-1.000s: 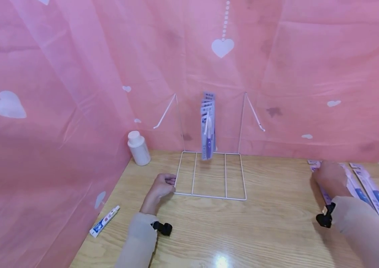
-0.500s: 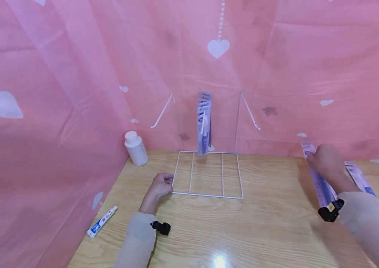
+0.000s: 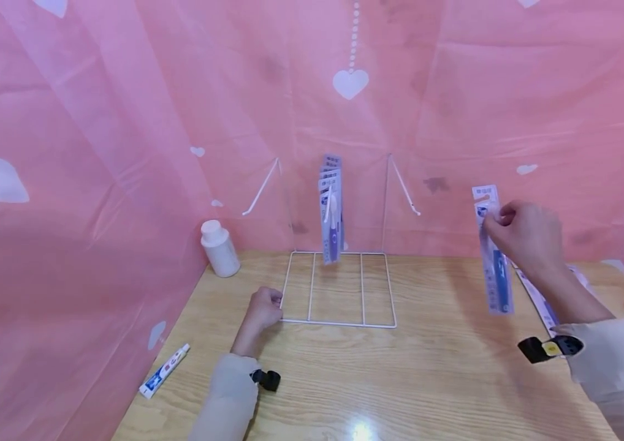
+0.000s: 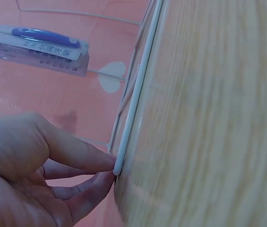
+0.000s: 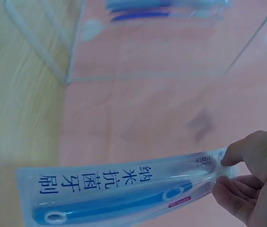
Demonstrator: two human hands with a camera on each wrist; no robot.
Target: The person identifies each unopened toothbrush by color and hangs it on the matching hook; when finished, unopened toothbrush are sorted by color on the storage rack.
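My left hand (image 3: pixel 265 307) pinches the front left corner of a white wire display rack (image 3: pixel 339 323). Thumb and fingertips meet at the end of the rack's white wire (image 4: pixel 138 90) in the left wrist view. At the right, my right hand (image 3: pixel 529 236) holds a packaged toothbrush (image 3: pixel 502 278) with a blue handle, raised above the table. In the right wrist view, thumb and fingers pinch the head end of its clear pack (image 5: pixel 110 194). Several packaged toothbrushes (image 3: pixel 331 220) hang from the rack's middle hook, the front one purple-handled.
More packaged toothbrushes (image 3: pixel 537 299) lie on the wooden table (image 3: pixel 400 386) beneath my right forearm. A white bottle (image 3: pixel 220 248) stands at the back left, with a toothpaste tube (image 3: pixel 164 371) nearer me. Bare side hooks (image 3: pixel 404 185) jut from the rack before a pink curtain (image 3: pixel 455 122).
My right hand has lifted a packaged toothbrush off the table and moved it up and slightly left. My left hand stays at the rack's corner. The head view has shifted slightly.
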